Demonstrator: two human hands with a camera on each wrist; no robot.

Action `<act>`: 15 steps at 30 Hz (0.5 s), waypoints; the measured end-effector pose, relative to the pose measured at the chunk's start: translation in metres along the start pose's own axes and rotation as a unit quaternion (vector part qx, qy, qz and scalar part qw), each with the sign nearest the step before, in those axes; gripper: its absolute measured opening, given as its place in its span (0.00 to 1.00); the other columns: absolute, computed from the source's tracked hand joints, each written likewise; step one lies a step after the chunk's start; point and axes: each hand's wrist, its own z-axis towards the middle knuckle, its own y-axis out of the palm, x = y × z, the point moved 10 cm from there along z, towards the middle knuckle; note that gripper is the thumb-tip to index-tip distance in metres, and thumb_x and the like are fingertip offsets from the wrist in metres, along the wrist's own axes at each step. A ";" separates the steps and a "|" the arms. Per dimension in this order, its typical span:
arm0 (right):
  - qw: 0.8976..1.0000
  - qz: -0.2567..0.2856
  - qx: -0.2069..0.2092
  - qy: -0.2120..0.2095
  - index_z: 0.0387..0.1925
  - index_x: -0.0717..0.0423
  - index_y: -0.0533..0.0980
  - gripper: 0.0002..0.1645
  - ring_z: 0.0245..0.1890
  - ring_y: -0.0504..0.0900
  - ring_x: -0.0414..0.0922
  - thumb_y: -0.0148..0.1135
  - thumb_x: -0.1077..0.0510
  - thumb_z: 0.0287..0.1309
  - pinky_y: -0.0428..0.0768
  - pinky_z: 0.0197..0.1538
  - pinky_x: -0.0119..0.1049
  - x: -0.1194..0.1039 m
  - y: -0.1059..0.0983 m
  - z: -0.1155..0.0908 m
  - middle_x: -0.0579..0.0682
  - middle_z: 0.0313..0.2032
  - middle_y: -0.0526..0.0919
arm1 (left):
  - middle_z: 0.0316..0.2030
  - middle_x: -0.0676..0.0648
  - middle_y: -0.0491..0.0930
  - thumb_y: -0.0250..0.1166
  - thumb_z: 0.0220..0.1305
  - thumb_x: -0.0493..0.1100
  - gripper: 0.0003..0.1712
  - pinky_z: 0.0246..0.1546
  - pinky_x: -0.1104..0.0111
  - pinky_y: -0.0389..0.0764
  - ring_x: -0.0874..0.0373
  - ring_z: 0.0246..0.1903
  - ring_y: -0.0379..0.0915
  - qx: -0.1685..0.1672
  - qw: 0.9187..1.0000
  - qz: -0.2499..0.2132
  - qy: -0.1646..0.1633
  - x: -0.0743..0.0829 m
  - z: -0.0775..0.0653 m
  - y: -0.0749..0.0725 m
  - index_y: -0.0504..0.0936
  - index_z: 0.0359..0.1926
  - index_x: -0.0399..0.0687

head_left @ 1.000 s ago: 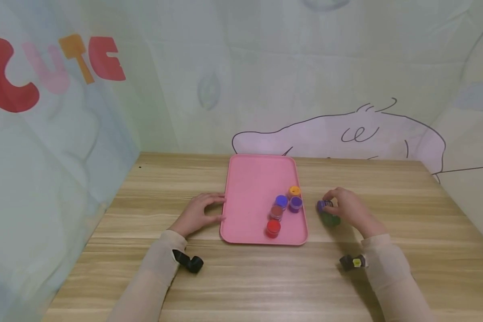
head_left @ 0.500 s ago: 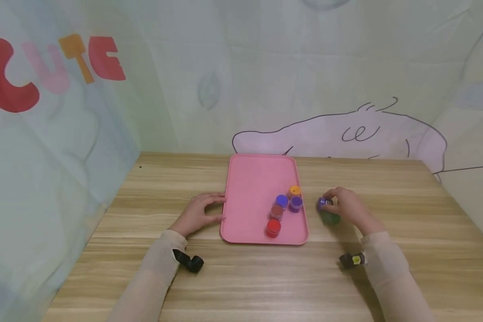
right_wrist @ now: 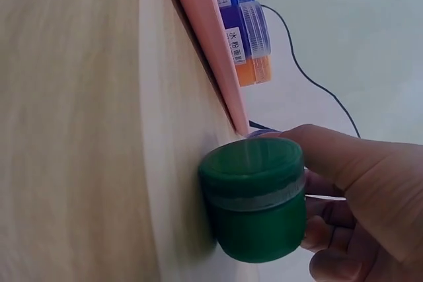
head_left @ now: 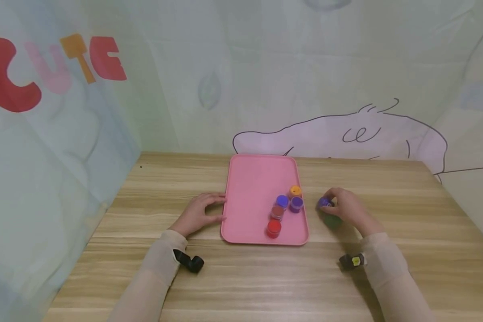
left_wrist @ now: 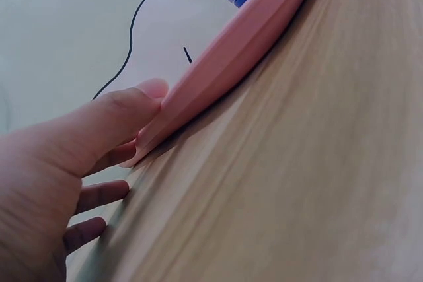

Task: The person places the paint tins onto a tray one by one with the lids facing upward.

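Observation:
My left hand (head_left: 199, 213) rests beside the pink tray (head_left: 249, 188), fingers extended and fingertips at its left rim. In the left wrist view the thumb (left_wrist: 153, 88) touches the rim. Right of the tray, my right hand (head_left: 348, 208) pinches a purple paint jar (head_left: 324, 202) between thumb and fingers, low over the table. Close beside it, partly under the hand, is a green paint jar (head_left: 332, 221). In the right wrist view the green jar (right_wrist: 258, 203) appears to lie on its side and hides most of the purple one.
On the tray's right part stand several paint jars: orange (head_left: 295, 192), blue (head_left: 281, 202), purple (head_left: 296, 205), brown (head_left: 277, 213) and red (head_left: 273, 228). A printed cloth (head_left: 185, 89) hangs behind the wooden table (head_left: 241, 281).
The purple jar has turned slightly between my right fingers, and the green jar beside it looks slightly shifted. My left hand and the tray stay in place.

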 end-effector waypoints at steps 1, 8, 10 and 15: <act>1.000 0.003 0.003 0.003 0.42 0.63 0.79 0.19 0.36 0.81 0.49 0.69 0.53 0.53 0.80 0.42 0.46 0.000 0.000 0.000 0.59 0.40 0.85 | 0.63 0.47 0.74 0.71 0.55 0.51 0.30 0.68 0.47 0.63 0.45 0.65 0.66 0.000 1.000 0.000 0.000 0.000 0.000 0.000 0.78 0.59 0.51; 1.000 0.011 0.012 0.016 0.46 0.64 0.76 0.22 0.36 0.79 0.49 0.68 0.53 0.54 0.80 0.40 0.45 -0.004 -0.004 -0.002 0.61 0.43 0.83 | 0.63 0.46 0.74 0.71 0.55 0.51 0.30 0.68 0.46 0.62 0.45 0.65 0.66 0.000 1.000 0.003 0.002 0.000 0.000 0.000 0.78 0.59 0.50; 1.000 0.011 0.020 0.017 0.47 0.64 0.76 0.23 0.37 0.79 0.51 0.68 0.52 0.55 0.80 0.41 0.47 -0.006 -0.006 -0.003 0.62 0.44 0.82 | 0.63 0.46 0.74 0.71 0.55 0.51 0.30 0.68 0.47 0.62 0.45 0.65 0.66 0.001 1.000 0.004 0.001 0.000 0.000 0.000 0.78 0.60 0.50; 0.999 0.031 0.043 0.015 0.47 0.63 0.76 0.22 0.41 0.79 0.56 0.68 0.52 0.55 0.80 0.45 0.51 -0.012 -0.008 -0.004 0.62 0.46 0.79 | 0.63 0.47 0.74 0.71 0.55 0.51 0.30 0.68 0.47 0.63 0.45 0.65 0.66 0.002 1.000 0.004 0.002 -0.001 0.000 0.001 0.78 0.60 0.51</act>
